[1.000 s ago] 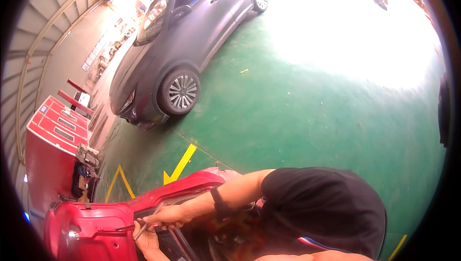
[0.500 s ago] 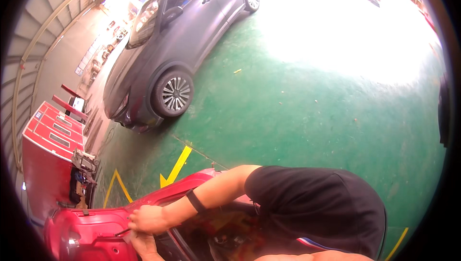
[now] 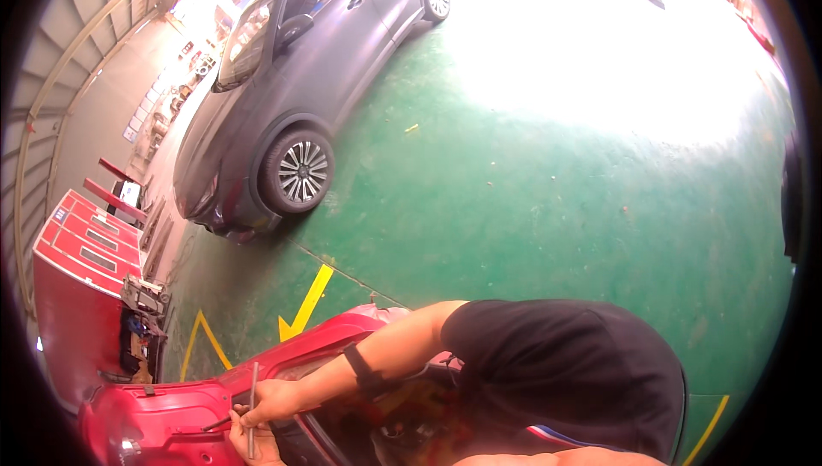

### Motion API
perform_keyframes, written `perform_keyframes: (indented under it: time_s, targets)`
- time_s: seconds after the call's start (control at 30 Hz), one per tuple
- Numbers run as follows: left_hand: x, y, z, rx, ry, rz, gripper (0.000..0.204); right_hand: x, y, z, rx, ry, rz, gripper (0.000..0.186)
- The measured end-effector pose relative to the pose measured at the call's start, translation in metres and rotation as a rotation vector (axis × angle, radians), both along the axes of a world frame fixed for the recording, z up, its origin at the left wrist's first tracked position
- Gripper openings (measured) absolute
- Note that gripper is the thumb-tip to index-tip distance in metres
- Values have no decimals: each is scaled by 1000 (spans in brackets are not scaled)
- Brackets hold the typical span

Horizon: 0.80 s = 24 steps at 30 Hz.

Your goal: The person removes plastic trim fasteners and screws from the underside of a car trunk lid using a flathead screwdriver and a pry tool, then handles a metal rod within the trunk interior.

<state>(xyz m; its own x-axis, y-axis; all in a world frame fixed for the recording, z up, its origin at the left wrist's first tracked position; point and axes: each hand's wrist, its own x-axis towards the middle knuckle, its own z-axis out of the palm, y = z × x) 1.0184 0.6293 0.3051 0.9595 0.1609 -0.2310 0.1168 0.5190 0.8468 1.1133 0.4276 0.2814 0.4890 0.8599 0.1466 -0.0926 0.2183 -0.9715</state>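
My right hand (image 3: 278,400) reaches across from the right, a dark band on its forearm, and its fingers close on a T-handle wrench. The grey crossbar (image 3: 254,379) of the wrench sticks up past the fingers. A dark thin shaft (image 3: 217,424) points left toward a red car body panel (image 3: 163,410). Just below, my left hand (image 3: 257,446) has its fingers bent against the wrench where shaft and bar meet. Whether the shaft's tip sits on a fastener is too small to tell. A round hole shows in the panel near the left hand.
A dark grey car (image 3: 334,80) stands beyond on the green floor (image 3: 479,235). A red box-shaped cabinet (image 3: 81,303) is at the left, with metal parts (image 3: 141,320) beside it. Yellow markings (image 3: 308,303) lie on the floor behind the red car's edge.
The wrench's crossbar, hidden before, now stands up between my hands. My right hand has shifted slightly right and down, and the view has turned a little.
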Motion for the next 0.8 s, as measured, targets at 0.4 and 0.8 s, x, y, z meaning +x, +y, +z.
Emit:
perform_keyframes:
  time_s: [0.4, 0.8]
  targets:
    - [-7, -2, 2, -2, 49, 29, 31, -8, -26, -3, 288, -853, -431, 46]
    - [8, 12, -10, 37, 89, 178, 39, -6, -5, 5, 154, -719, -485, 31]
